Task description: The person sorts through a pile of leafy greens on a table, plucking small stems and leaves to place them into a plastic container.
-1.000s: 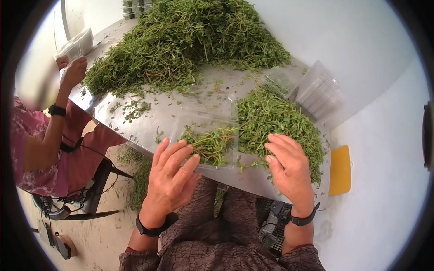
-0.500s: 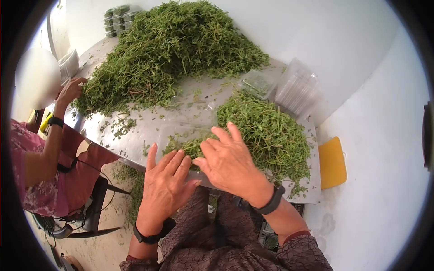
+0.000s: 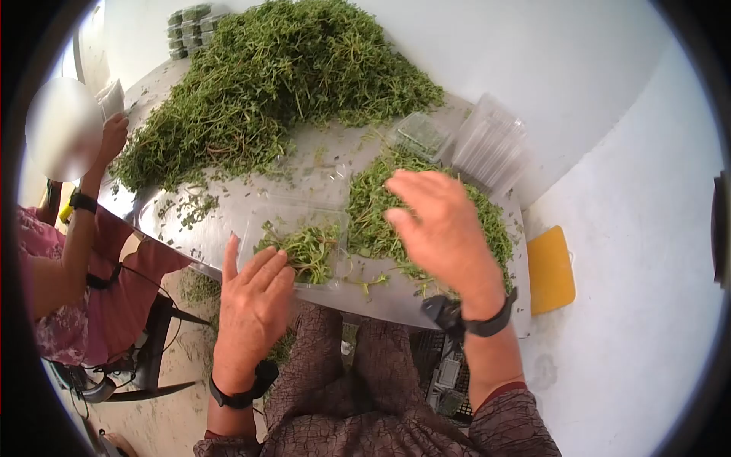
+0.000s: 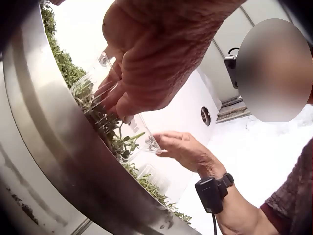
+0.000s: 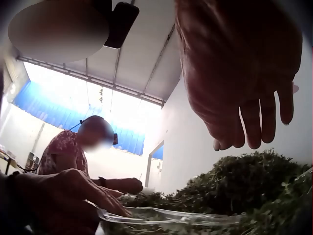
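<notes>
A clear plastic clamshell box [image 3: 340, 228] lies at the table's near edge with leafy green stems [image 3: 308, 255] in it. My left hand [image 3: 255, 301] reaches over the box's left side, its fingertips on the stems; the left wrist view shows those fingers [image 4: 110, 93] inside the clear wall. Above the smaller heap of greens [image 3: 373, 206], to the right of the box, hovers my right hand [image 3: 438, 228]. Its fingers are extended and nothing is in it; the right wrist view shows the bare palm [image 5: 239, 73] and separated fingers.
A large mound of greens [image 3: 289, 76] covers the table's far part. Behind the small heap are a filled box [image 3: 422, 135] and stacked empty clamshells [image 3: 491, 145]. Several packed boxes [image 3: 190, 30] stand at the back left. Another person's arm [image 3: 84, 206] is at the left.
My right hand came left over the box, then drew back right above the small heap. The left hand stays at the box's left side. The head view has shifted.
</notes>
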A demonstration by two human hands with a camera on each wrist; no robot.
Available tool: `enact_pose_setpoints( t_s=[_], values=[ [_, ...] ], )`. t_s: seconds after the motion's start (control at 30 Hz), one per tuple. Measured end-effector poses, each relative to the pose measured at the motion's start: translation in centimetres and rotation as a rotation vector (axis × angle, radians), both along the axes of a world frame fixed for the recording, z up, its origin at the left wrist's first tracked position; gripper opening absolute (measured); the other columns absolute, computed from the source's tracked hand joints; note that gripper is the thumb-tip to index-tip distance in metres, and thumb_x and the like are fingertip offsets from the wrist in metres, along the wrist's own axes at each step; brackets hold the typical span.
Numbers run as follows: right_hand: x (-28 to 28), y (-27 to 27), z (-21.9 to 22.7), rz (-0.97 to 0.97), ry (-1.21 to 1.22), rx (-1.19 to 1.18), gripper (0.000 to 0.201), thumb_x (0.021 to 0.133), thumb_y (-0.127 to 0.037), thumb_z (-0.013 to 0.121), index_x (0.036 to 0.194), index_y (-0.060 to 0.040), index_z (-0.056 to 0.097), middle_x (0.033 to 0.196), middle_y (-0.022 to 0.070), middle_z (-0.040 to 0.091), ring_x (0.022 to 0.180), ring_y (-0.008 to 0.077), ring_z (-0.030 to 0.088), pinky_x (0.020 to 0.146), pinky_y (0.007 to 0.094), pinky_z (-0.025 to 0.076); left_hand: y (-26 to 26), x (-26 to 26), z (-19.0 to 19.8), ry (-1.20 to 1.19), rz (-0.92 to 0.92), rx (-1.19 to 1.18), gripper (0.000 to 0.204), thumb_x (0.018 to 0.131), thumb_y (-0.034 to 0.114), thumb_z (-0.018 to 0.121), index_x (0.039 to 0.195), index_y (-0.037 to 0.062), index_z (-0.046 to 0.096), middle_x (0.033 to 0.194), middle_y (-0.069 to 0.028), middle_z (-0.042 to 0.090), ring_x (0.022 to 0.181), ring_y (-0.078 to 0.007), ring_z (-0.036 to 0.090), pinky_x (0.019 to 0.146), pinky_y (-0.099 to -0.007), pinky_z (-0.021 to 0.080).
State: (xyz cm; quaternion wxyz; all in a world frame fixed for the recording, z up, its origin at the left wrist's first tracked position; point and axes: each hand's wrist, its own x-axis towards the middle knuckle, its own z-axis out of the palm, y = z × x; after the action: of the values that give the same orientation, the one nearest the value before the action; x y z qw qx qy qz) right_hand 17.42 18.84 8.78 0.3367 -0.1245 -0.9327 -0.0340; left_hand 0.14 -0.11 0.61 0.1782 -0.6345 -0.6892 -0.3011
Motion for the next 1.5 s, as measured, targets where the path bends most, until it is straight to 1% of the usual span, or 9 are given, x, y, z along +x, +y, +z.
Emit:
enact_pose_setpoints(
  t_s=[0.33,0.4,0.53,0.63,0.8,0.97,1.27,1.33,1.5],
  values=[
    [0.8,1.8,-0.9,-0.104,-0.181,-0.234,0.031,0.078,0.000,0.067,0.108,0.0026,0.063,0.104,0.0168,0.066,0.096,0.0364,0.061,0.085,0.0443,0.049,-1.6,-0.9,-0.1,0.005,0.103,0.063,0.026,0.072,-0.004,0.062,0.097,0.0005,0.065,0.109,-0.0136,0.067,0.114,-0.0301,0.061,0.113,-0.0581,0.030],
    [-0.1,1.6,-0.7,-0.127,-0.296,-0.213,0.040,0.078,0.002,0.064,0.118,0.0000,0.064,0.123,0.0225,0.064,0.112,0.0382,0.059,0.096,0.0438,0.047,-1.6,-0.9,0.0,-0.008,0.113,0.071,0.029,0.072,-0.004,0.063,0.100,0.0018,0.066,0.112,-0.0137,0.066,0.116,-0.0310,0.060,0.113,-0.0575,0.030],
    [-1.6,2.1,-1.6,-0.111,-0.436,-0.120,0.044,0.076,0.006,0.061,0.120,-0.0024,0.064,0.129,0.0220,0.060,0.110,0.0377,0.060,0.093,0.0439,0.049,-1.8,-1.2,-0.8,-0.038,0.119,0.049,0.032,0.070,-0.003,0.066,0.101,0.0028,0.066,0.114,-0.0141,0.064,0.117,-0.0318,0.059,0.113,-0.0572,0.030],
    [-2.6,2.4,-2.6,-0.097,-0.493,-0.003,0.041,0.075,0.008,0.061,0.113,-0.0031,0.066,0.118,0.0214,0.062,0.101,0.0365,0.061,0.084,0.0438,0.052,-1.7,-0.8,-0.7,-0.112,0.113,0.035,0.038,0.073,-0.011,0.061,0.108,0.0032,0.066,0.118,-0.0146,0.065,0.121,-0.0330,0.058,0.115,-0.0571,0.029],
    [-3.1,3.7,-3.6,-0.086,-0.468,0.089,0.007,0.070,0.008,0.063,0.072,0.0009,0.062,0.082,0.0166,0.050,0.084,0.0338,0.058,0.067,0.0432,0.050,-1.4,-0.8,-1.0,-0.151,0.080,0.061,0.036,0.071,-0.011,0.061,0.104,0.0034,0.067,0.117,-0.0137,0.065,0.119,-0.0330,0.058,0.115,-0.0586,0.027],
    [-2.2,4.6,-3.3,-0.114,-0.409,0.140,0.007,0.068,0.008,0.062,0.068,0.0003,0.062,0.085,0.0156,0.053,0.082,0.0336,0.060,0.067,0.0437,0.051,-1.0,-0.8,-1.3,-0.160,0.052,0.079,0.036,0.069,-0.012,0.060,0.102,0.0034,0.067,0.117,-0.0132,0.065,0.119,-0.0326,0.059,0.115,-0.0595,0.026],
    [0.5,4.4,-0.8,-0.094,0.031,-0.279,0.015,0.076,0.002,0.065,0.089,-0.0010,0.072,0.086,0.0170,0.066,0.070,0.0272,0.066,0.063,0.0376,0.052,0.2,0.0,-1.4,-0.140,-0.003,0.136,0.029,0.069,-0.008,0.063,0.095,0.0033,0.067,0.110,-0.0143,0.066,0.113,-0.0311,0.062,0.113,-0.0597,0.030],
    [1.0,3.5,0.3,-0.270,0.013,-0.767,0.011,0.081,0.000,0.066,0.092,0.0022,0.069,0.080,0.0108,0.066,0.073,0.0181,0.068,0.061,0.0324,0.051,0.3,0.1,-1.7,-0.157,-0.043,0.115,0.034,0.068,-0.010,0.064,0.098,0.0038,0.068,0.115,-0.0143,0.066,0.116,-0.0325,0.061,0.114,-0.0601,0.028],
    [1.2,1.8,0.6,-0.167,0.156,-1.022,0.018,0.088,-0.003,0.065,0.102,0.0085,0.066,0.083,0.0062,0.066,0.073,0.0131,0.068,0.056,0.0256,0.050,0.6,0.7,-1.4,-0.160,-0.065,0.111,0.037,0.067,-0.011,0.063,0.100,0.0033,0.068,0.115,-0.0145,0.066,0.116,-0.0327,0.061,0.114,-0.0602,0.028]
  ],
)
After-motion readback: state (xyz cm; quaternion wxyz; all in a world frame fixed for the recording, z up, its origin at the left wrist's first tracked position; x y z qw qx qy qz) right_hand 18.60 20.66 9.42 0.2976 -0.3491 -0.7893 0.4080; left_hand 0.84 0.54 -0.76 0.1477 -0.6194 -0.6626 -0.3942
